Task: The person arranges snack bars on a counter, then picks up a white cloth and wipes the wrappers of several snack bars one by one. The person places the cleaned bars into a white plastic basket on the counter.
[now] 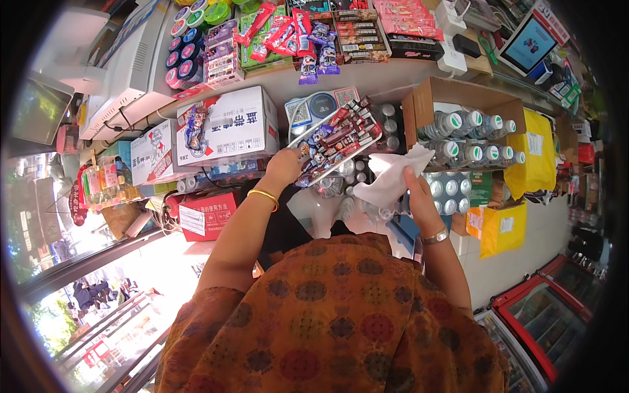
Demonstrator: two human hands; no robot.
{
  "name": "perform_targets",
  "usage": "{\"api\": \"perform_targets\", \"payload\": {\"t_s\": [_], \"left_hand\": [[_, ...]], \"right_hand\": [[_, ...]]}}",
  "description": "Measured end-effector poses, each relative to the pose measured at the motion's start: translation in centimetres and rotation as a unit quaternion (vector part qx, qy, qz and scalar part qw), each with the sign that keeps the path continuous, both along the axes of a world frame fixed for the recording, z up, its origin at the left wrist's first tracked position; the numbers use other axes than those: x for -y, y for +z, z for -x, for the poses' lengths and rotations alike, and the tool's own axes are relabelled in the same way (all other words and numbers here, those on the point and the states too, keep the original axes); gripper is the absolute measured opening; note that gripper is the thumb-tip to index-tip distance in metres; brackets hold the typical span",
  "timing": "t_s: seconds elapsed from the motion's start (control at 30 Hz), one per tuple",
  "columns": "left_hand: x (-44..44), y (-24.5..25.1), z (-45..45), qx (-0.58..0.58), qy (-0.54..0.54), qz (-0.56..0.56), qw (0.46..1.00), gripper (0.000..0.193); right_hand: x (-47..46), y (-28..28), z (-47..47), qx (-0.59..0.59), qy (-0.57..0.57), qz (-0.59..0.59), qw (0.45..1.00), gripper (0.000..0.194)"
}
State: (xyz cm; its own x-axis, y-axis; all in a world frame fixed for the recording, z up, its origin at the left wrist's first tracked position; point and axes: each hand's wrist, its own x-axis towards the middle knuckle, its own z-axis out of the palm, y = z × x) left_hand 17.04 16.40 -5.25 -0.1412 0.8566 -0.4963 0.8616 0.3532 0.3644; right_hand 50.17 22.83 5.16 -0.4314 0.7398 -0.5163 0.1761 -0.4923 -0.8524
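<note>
My left hand (283, 169) grips the near left end of a tilted white tray (348, 158) filled with wrapped candy bars (344, 132); its fingertips are partly hidden by the wrappers. In my right hand (419, 191) is a crumpled white cloth (388, 172), just right of the tray and apart from it. Behind the tray lie payment-code signs (322, 104). To the left, several wrapped sweets (196, 125) rest on a white cardboard carton (236, 123).
An open cardboard box (418, 110) of water bottles stands right, above shrink-wrapped cans (449, 189). Yellow parcels (533, 167) are beyond it. Candy boxes (361, 37) line the counter behind. A red box (209, 216) sits lower left, a red-framed freezer (540, 314) lower right.
</note>
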Motion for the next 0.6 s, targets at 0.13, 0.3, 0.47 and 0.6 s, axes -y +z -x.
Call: {"api": "perform_targets", "payload": {"t_s": [0.13,0.3,0.47,0.6], "left_hand": [[0.8,-1.3,-1.3,-0.077,-0.072,-0.178,0.978,0.039],[-0.7,-1.6,-1.3,-0.199,-0.160,-0.141,0.956,0.022],[-0.8,-1.9,-1.9,-0.246,-0.188,-0.101,0.945,0.014],[-1.0,-1.6,-1.5,-0.259,-0.204,-0.096,0.939,0.014]], "right_hand": [[0.4,-1.0,-0.3,-0.017,-0.015,-0.002,1.000,0.047],[1.4,-1.0,-0.4,-0.006,-0.040,0.054,0.998,0.044],[2.4,-1.4,-0.2,-0.022,-0.067,0.068,0.995,0.041],[2.7,-1.6,-0.2,-0.035,-0.055,0.058,0.996,0.037]]}}
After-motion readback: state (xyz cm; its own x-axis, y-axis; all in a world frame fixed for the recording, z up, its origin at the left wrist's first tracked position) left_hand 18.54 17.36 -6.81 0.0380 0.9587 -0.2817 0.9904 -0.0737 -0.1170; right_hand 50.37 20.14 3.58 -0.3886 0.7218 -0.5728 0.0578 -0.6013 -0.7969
